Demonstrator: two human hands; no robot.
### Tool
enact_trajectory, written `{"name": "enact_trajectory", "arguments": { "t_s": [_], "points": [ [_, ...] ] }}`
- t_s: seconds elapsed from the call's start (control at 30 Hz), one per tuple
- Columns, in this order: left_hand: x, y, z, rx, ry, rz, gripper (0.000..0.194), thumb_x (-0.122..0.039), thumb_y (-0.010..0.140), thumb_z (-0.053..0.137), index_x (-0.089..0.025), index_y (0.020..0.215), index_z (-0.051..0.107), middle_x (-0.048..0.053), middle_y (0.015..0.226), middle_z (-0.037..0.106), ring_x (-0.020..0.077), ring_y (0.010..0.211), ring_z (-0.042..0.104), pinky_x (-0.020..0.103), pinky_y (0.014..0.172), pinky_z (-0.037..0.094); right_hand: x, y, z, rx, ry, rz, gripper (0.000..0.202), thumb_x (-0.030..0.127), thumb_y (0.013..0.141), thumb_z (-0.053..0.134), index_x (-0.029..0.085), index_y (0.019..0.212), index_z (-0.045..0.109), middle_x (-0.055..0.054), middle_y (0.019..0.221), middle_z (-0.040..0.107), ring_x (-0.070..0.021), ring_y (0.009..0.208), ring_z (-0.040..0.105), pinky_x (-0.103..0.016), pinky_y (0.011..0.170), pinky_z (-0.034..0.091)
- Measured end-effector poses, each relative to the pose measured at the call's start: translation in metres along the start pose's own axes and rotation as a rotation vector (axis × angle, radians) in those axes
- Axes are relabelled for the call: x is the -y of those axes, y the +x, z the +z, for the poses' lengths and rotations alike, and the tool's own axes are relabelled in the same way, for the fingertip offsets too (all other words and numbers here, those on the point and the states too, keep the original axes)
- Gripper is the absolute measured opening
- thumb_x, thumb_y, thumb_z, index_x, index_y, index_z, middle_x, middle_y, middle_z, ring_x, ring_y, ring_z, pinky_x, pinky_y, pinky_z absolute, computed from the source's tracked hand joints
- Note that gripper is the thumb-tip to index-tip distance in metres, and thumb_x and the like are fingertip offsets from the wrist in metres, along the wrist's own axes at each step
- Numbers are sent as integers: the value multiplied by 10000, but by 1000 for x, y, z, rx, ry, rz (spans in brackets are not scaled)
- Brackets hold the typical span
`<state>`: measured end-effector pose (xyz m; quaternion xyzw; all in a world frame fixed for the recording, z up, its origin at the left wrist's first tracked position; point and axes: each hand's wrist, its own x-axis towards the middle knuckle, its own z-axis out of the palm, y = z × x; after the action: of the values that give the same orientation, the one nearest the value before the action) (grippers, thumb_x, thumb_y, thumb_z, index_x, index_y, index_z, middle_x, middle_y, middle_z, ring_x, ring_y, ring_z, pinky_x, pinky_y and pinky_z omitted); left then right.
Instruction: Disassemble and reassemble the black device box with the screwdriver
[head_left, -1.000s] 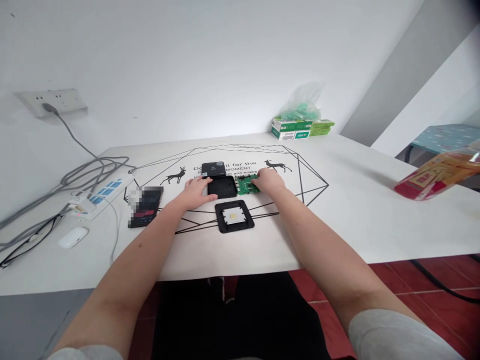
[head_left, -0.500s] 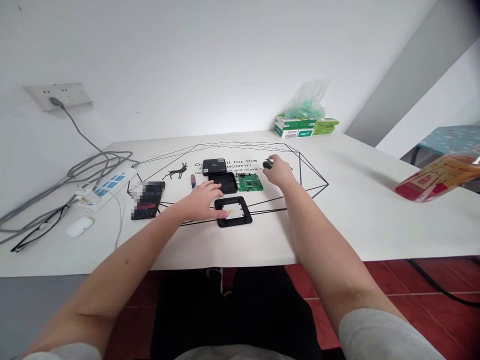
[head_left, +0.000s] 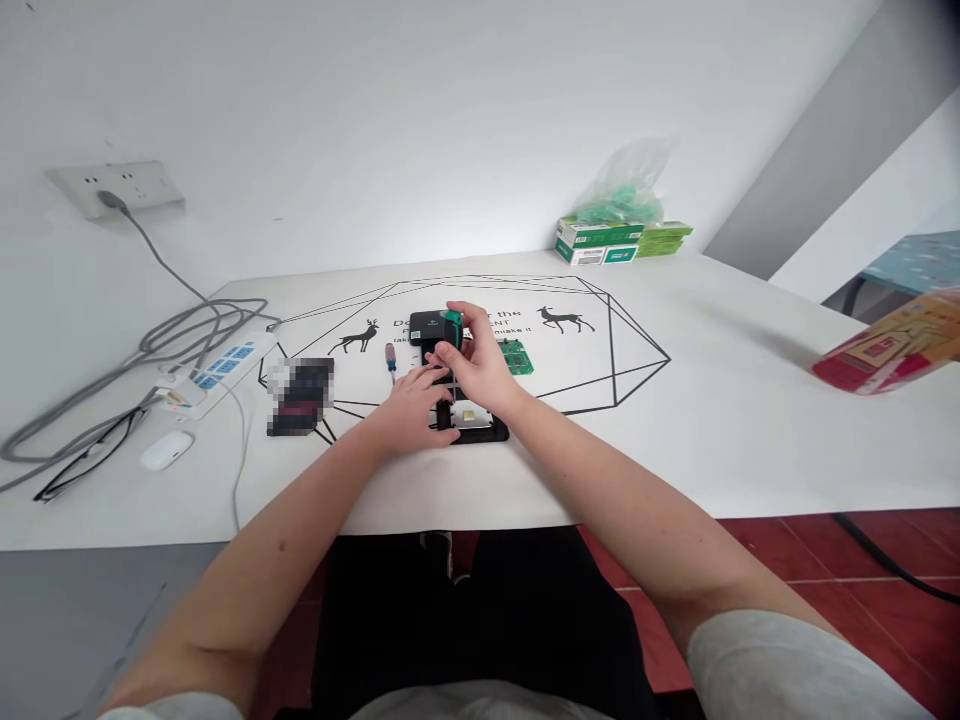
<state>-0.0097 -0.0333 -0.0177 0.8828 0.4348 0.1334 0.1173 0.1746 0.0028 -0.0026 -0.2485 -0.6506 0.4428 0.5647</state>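
Observation:
My right hand [head_left: 480, 365] is wrapped round the green and black handle of a screwdriver [head_left: 454, 326], its shaft pointing down at a black frame [head_left: 491, 434]. A white plate with a pale yellow square lies inside the frame. My left hand [head_left: 412, 408] rests at the frame's left side, its thumb on the edge and its fingers spread near the shaft. Behind my hands are a black case piece [head_left: 427, 327] and a green circuit board [head_left: 517, 357], partly hidden by my right hand. The screwdriver's tip is too small to make out.
Left of my hands lie a small screwdriver [head_left: 390, 357], a blurred dark phone [head_left: 301, 397], a white earphone case [head_left: 166, 450], glasses [head_left: 86, 458] and a power strip [head_left: 229, 365] with cables. Green boxes [head_left: 600, 235] stand by the wall; a red and orange package [head_left: 877, 350] is at the right.
My right hand has moved left from beside the circuit board, bringing the screwdriver over the black frame. My left hand has stayed at the frame's left side.

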Motion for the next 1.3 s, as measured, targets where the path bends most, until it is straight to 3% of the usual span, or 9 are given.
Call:
{"name": "enact_trajectory", "arguments": {
  "t_s": [0.13,0.27,0.37,0.5,0.67,0.83,1.03,1.2,1.3],
  "points": [
    [6,1,0,14,-17,24,514,-555,862,870,-237,1245,746,149,1726,490,463,1678,287,704,1346,299,-9,1,0,6,-11,-19,695,698,964,711,367,1492,403,-74,1292,582,-203,866,741,-569,1019,706],
    [10,2,-1,30,-76,56,706,-626,937,799,-261,1518,633,133,1823,358,436,1729,183,690,1378,236,-14,0,0,-3,-10,-27,658,643,974,728,354,1477,418,-63,1239,616,-213,861,749,-588,1052,689],
    [12,1,-1,63,-107,56,766,-667,958,774,-257,1580,597,132,1857,282,425,1746,120,661,1394,209,-14,0,0,-5,3,-21,644,641,958,748,365,1444,429,-54,1220,611,-208,835,740,-576,1044,687],
    [13,2,0,74,-144,68,670,-657,939,810,-251,1457,685,124,1851,293,414,1748,113,652,1396,215,-14,1,1,-22,19,-8,696,702,918,763,383,1436,426,-53,1212,599,-203,810,720,-553,998,695],
    [13,3,2,30,-221,48,462,-598,895,872,-248,1174,756,135,1756,449,399,1683,311,617,1370,318,-13,1,1,-39,10,15,747,719,913,757,389,1482,403,-60,1222,614,-199,810,710,-539,971,703],
    [10,4,0,24,-271,56,428,-534,891,890,-255,1186,752,124,1702,510,387,1615,419,587,1346,373,-13,0,1,-20,-14,10,692,687,930,750,373,1456,428,-68,1234,608,-207,821,724,-547,946,709],
    [12,5,1,18,-266,38,464,-564,869,911,-241,1168,763,144,1720,482,404,1646,369,591,1351,360,-12,1,3,-50,-12,-18,698,701,940,734,381,1465,406,-68,1241,605,-205,830,721,-539,946,707],
    [10,5,-1,12,-286,70,447,-521,882,905,-271,1227,771,119,1665,546,403,1586,451,599,1331,391,-11,-1,3,-22,-30,-11,659,667,948,735,374,1453,429,-65,1193,618,-224,821,707,-556,911,699],
    [8,6,-2,2,-297,76,447,-522,875,910,-271,1220,777,120,1622,579,411,1564,468,603,1310,416,-8,-2,3,-22,-95,-42,615,635,948,738,355,1431,480,-82,1245,625,-248,930,697,-518,892,680]
  ]
}}
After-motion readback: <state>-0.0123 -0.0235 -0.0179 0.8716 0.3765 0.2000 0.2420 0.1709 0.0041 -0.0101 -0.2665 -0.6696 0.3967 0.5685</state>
